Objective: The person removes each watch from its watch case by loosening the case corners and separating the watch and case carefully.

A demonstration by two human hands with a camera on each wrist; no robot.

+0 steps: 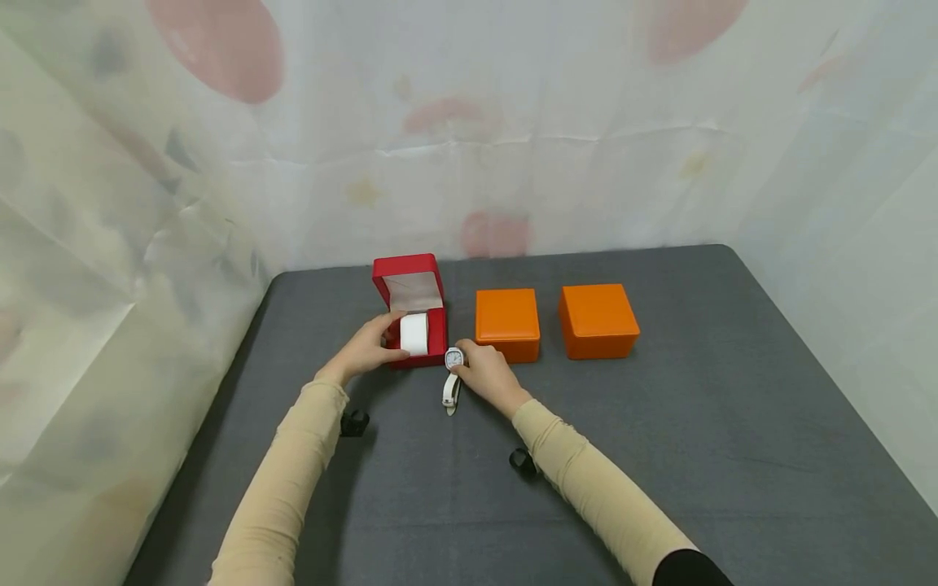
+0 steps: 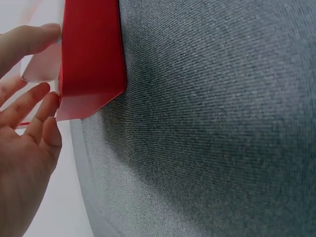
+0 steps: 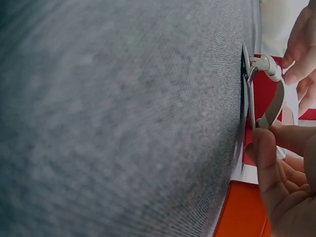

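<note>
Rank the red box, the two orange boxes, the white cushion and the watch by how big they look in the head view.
1. red box, lid raised
2. right orange box and left orange box: too alike to rank
3. white cushion and watch: both small, order unsure

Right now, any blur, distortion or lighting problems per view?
Head view: sharp, evenly lit, soft shadows under the sleeves, wide-angle bend at the edges. Left wrist view: red box crisp, left hand soft. Right wrist view: grey cloth blurred and dim, watch sharper.

dark grey table top (image 1: 659,456) — pale sheeting (image 1: 513,122) with pink blotches behind.
</note>
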